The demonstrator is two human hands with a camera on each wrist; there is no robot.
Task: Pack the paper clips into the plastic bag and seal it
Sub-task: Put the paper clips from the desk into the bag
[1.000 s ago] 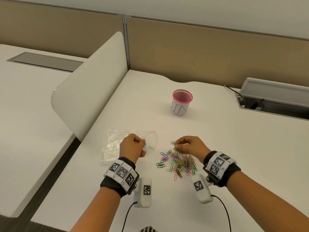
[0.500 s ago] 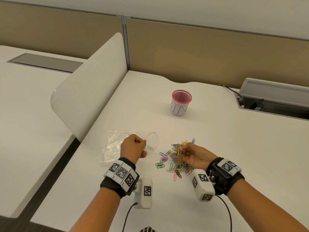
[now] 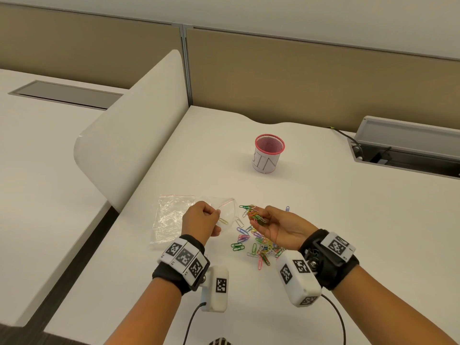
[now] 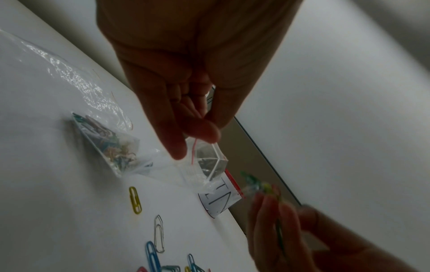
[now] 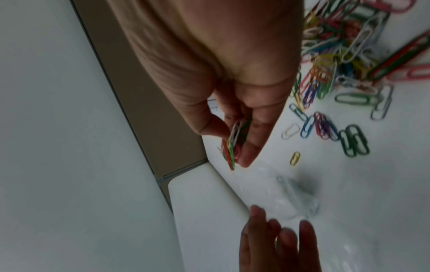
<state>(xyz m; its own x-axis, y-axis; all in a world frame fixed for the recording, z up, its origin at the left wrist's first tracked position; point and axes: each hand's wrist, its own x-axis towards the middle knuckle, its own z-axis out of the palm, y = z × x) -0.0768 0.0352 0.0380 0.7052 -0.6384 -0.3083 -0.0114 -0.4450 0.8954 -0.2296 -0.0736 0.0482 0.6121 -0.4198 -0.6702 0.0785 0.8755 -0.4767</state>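
Nearest the viewer, two forearms enter from the lower edge, each carrying a black wrist strap (image 3: 331,260) with square coded markers and a white camera housing (image 3: 216,288) from which a dark cable (image 3: 191,322) trails.

Just beyond the wrists, a loose heap of coloured paper clips (image 3: 258,247) lies on the white desk (image 3: 323,215), below and partly under the right hand (image 3: 281,227). That hand is turned palm up above the heap, its thumb and fingertips closed in a pinch on a small bunch of clips (image 3: 256,215); the right wrist view shows the same bunch (image 5: 232,147) squeezed between thumb and fingers.

To the left, the left hand (image 3: 201,221) is curled, pinching the rim of a small clear plastic bag (image 3: 227,216) with a red seal strip and holding its mouth agape toward the right hand. In the left wrist view the thumb and fingers (image 4: 202,130) grip the bag's lip (image 4: 204,162), and clips already inside (image 4: 114,147) sit at the bag's closed end, which rests on the desk. A yellow clip (image 4: 135,200) and a white clip (image 4: 159,233) lie loose beside it. The bunch and the bag's mouth are near each other but apart.

Left of the held bag, a second clear bag (image 3: 171,220) lies flat on the desk.

Farther back stands a pink mesh cup (image 3: 268,154) wrapped in a hand-lettered paper label. A curved white divider (image 3: 134,135) bounds the desk on the left, an open cable tray (image 3: 408,145) sits at the far right, and tan partition panels (image 3: 298,83) close the rear.
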